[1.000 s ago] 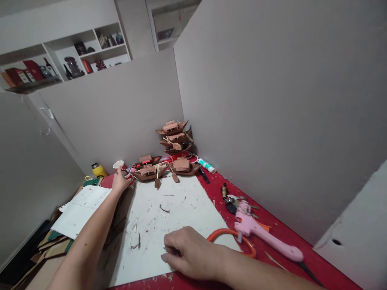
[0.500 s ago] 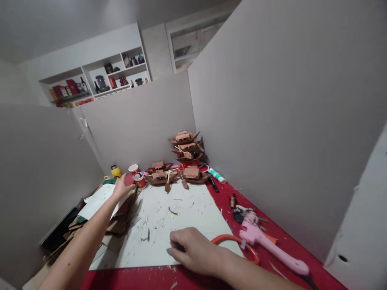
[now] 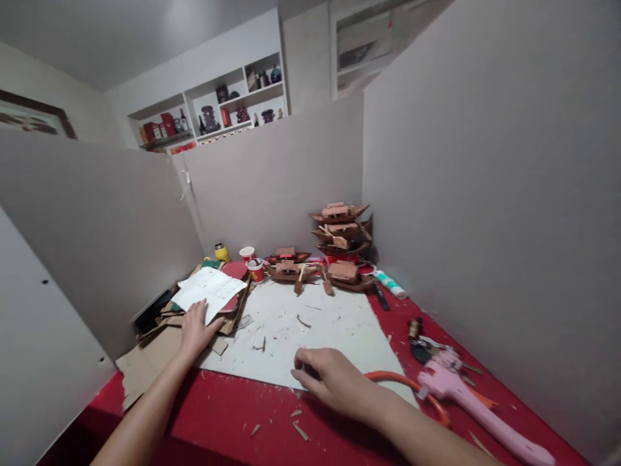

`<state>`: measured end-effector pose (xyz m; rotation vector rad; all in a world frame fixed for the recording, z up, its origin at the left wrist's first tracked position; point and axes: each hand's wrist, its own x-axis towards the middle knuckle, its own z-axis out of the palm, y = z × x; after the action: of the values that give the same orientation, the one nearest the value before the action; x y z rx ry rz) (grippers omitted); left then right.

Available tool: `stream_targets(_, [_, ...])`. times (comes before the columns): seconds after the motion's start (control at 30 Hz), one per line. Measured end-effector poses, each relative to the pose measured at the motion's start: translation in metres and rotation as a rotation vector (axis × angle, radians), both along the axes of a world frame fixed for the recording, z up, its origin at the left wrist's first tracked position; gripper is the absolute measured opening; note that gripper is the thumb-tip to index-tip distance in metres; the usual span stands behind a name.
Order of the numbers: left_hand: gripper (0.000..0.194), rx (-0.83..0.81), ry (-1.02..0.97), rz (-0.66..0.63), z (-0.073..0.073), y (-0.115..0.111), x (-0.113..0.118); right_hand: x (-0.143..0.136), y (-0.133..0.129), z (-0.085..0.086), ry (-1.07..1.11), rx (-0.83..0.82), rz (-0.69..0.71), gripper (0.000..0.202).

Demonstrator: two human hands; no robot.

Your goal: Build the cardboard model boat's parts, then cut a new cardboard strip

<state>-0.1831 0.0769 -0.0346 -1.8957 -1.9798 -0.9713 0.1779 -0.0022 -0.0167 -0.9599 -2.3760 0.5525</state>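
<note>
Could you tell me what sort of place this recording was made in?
Probably a small craft workstation walled off by grey partition boards: a stack of wooden model boats, a pink glue gun, and a scrap-strewn white work board on a red table.

Pink glue gun (image 3: 478, 404) handle cut off at bottom edge.

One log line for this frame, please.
left hand: flat on cardboard pile | right hand: resting on white board | nearby: glue gun, model boats, paper cups
</note>
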Motion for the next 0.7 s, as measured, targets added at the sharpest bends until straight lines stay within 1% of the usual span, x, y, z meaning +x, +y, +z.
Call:
stream_targets(0.07, [0.063,0.030,-0.013,-0.002,-0.008,0.000,-0.001,0.000,0.001,-0.004,-0.012,0.002,-0.001,0.020])
stream_targets(0.17, [0.061,0.073,-0.056,-0.021,-0.016,0.002,-0.003,0.001,0.005,-0.009,-0.020,-0.010,0.007,0.020])
stream_targets(0.33, [0.054,0.152,-0.170,-0.074,-0.019,0.003,-0.008,0.002,0.006,-0.011,-0.063,-0.042,0.015,0.022])
stream_targets(0.43, [0.043,0.198,-0.261,-0.101,-0.016,0.003,-0.011,0.002,0.004,-0.012,-0.102,-0.044,0.007,0.025])
stream_targets(0.57, [0.022,0.268,-0.411,-0.127,-0.007,0.000,-0.013,0.003,0.006,-0.015,-0.115,-0.064,0.009,0.028])
stream_targets(0.63, [0.020,0.320,-0.502,-0.121,0.001,-0.002,-0.014,0.003,0.008,-0.017,-0.112,-0.074,0.005,0.029])
stream_targets(0.7, [0.024,0.395,-0.609,-0.084,0.013,-0.003,-0.018,0.003,0.009,-0.018,-0.117,-0.084,-0.001,0.030])
